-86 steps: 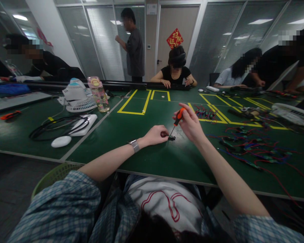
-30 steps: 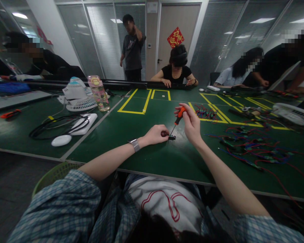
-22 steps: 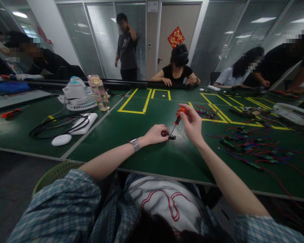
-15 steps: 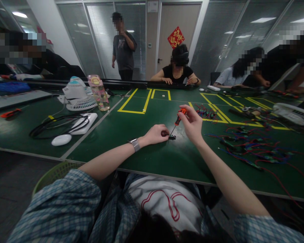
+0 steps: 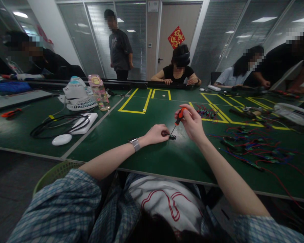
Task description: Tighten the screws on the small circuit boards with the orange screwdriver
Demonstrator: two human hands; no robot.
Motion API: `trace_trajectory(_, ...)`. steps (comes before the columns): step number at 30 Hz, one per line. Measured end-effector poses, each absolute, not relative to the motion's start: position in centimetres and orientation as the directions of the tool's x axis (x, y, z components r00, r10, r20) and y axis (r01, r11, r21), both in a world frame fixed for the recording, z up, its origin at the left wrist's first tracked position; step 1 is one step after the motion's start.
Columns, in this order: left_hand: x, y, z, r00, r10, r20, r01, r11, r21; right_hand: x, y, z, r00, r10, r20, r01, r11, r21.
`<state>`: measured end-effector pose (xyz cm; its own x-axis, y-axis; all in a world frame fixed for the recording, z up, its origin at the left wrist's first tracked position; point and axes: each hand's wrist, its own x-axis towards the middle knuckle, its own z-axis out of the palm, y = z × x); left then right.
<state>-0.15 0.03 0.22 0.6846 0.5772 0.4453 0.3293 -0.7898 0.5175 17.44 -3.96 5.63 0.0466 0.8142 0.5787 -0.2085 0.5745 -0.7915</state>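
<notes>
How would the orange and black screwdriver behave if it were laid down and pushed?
The screwdriver would probably roll in a curve, since its handle looks rounded and thicker than its shaft. It is likely stiff, as the shaft looks straight. It may be handle-heavy, because most bulk sits there.

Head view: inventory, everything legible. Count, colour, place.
Screwdriver: 1, orange/black, right hand
Small component: 1, dark, at left hand
Wired boards: many, green, right
Table: 1+, green, centre
Tape outlines: several, yellow, table
Mouse: 1+, white, left
Cable coil: 1, black, left
Water bottle: 1, pink, left
Fan: 1+, white/blue, left
Basket: 1, green, below table
Co-workers: 5+, mostly dark clothes, far side
Watch: 1, silver, left wrist
Left hand: 1, bare, centre
Right hand: 1, bare, centre
</notes>
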Motion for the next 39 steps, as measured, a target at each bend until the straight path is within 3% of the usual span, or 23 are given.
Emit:
trace_trajectory(6, -0.1, 0.1, 0.2, 0.692, 0.564, 0.45, 0.32, -0.8, 0.508, 17.1, -4.4, 5.8, -0.094, 0.832, 0.547, -0.27, 0.508, -0.818)
trace_trajectory(15, -0.1, -0.2, 0.3, 0.68, 0.58, 0.449, 0.321, -0.785, 0.529, 17.1, -3.7, 5.4, 0.02, 0.825, 0.565, -0.269, 0.549, -0.791)
trace_trajectory(39, -0.1, 0.0, 0.2, 0.678, 0.578, 0.454, 0.338, -0.794, 0.506, 17.7, -3.6, 5.5, 0.03, 0.874, 0.485, -0.333, 0.467, -0.82)
